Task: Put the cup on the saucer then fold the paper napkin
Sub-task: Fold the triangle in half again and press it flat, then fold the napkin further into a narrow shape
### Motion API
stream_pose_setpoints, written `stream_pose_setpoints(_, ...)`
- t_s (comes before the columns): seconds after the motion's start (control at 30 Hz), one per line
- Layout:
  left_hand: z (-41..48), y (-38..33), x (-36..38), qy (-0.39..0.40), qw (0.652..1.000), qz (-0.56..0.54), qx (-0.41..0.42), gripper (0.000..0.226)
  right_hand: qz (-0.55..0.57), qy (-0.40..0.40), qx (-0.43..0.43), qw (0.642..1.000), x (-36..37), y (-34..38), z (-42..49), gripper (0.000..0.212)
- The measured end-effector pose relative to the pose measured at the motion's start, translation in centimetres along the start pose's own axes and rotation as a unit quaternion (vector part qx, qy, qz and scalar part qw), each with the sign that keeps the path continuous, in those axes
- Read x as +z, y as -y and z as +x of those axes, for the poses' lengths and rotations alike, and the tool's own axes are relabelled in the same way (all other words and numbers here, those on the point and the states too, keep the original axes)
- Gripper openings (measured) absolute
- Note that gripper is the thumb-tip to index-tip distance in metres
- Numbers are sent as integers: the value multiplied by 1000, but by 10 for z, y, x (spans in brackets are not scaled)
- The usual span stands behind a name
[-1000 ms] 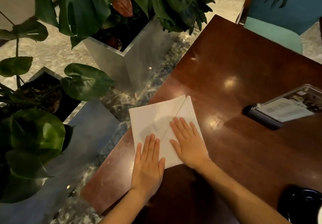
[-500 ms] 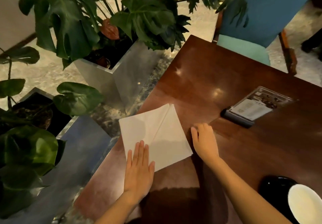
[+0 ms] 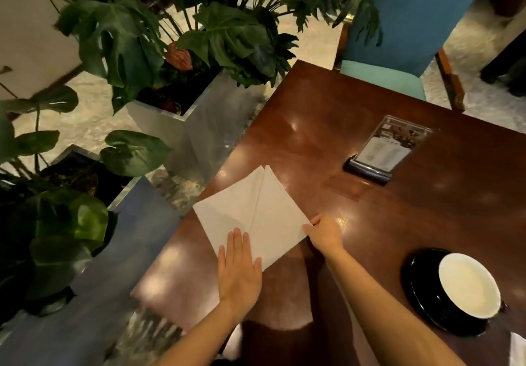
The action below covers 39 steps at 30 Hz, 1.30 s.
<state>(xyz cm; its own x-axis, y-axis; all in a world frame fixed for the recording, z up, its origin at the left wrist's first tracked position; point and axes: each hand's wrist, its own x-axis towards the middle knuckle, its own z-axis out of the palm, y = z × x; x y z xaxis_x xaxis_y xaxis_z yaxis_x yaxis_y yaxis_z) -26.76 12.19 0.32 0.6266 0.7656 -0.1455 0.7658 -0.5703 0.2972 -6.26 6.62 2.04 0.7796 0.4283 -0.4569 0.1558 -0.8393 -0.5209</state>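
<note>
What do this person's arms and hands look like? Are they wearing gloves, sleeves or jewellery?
Both hands are bare: no gloves on the left hand or the right hand. The forearms are uncovered too, with no sleeve reaching into view. No ring, watch or bracelet shows on either side, though the dim light would hide small details.

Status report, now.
Left hand flat on napkin. Right hand at napkin's right corner. Cup on saucer. Nothing in the way.
</note>
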Motion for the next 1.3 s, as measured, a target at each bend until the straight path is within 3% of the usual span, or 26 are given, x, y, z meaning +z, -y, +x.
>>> stream_pose_setpoints(0.17,-33,2,-16,40,989,-131,54,54,-67,-13,-9,998,-5,-26,-16,13)
stream_pose_setpoints(0.23,-24,15,-38,32,983,-179,6,51,-70,-37,-18,997,-8,-35,-22,10)
stream_pose_setpoints(0.3,-3,35,-52,-24,983,-172,-58,41,-57,-46,-24,997,-11,-37,-25,11)
stream_pose_setpoints(0.37,21,54,-59,-21,982,-154,-108,43,-38,-18,-24,999,-14,-32,-28,9)
stream_pose_setpoints(0.5,55,75,-64,74,961,-192,-185,43,5,33,8,999,-20,-22,-30,9)
stream_pose_setpoints(0.57,63,77,-71,103,940,-246,-213,27,0,56,30,998,-24,-18,-31,2)
stream_pose_setpoints(0.6,66,78,-74,117,930,-268,-222,10,-4,72,38,997,-26,-16,-31,13)
stream_pose_setpoints(0.7,73,79,-85,210,914,-260,-230,22,-5,110,50,993,-31,-10,-33,33)
stream_pose_setpoints(0.8,79,82,-97,302,897,-231,-228,14,84,124,84,985,-40,-7,-36,22)
stream_pose_setpoints(0.9,85,89,-103,338,870,-287,-217,19,206,144,139,958,-51,-5,-36,15)
stream_pose_setpoints(0.97,89,87,-108,335,831,-385,-221,23,268,159,168,935,-60,-3,-33,18)
stream_pose_setpoints(1.07,94,73,-123,268,778,-506,-259,20,362,192,174,896,-75,5,-23,24)
stream_pose_setpoints(1.13,103,61,-137,227,769,-538,-260,8,415,214,156,871,-88,16,-17,22)
stream_pose_setpoints(1.23,117,48,-160,181,767,-570,-230,19,453,207,110,860,-112,37,-12,17)
stream_pose_setpoints(1.3,123,40,-174,147,784,-568,-202,22,472,196,79,856,-127,49,-11,14)
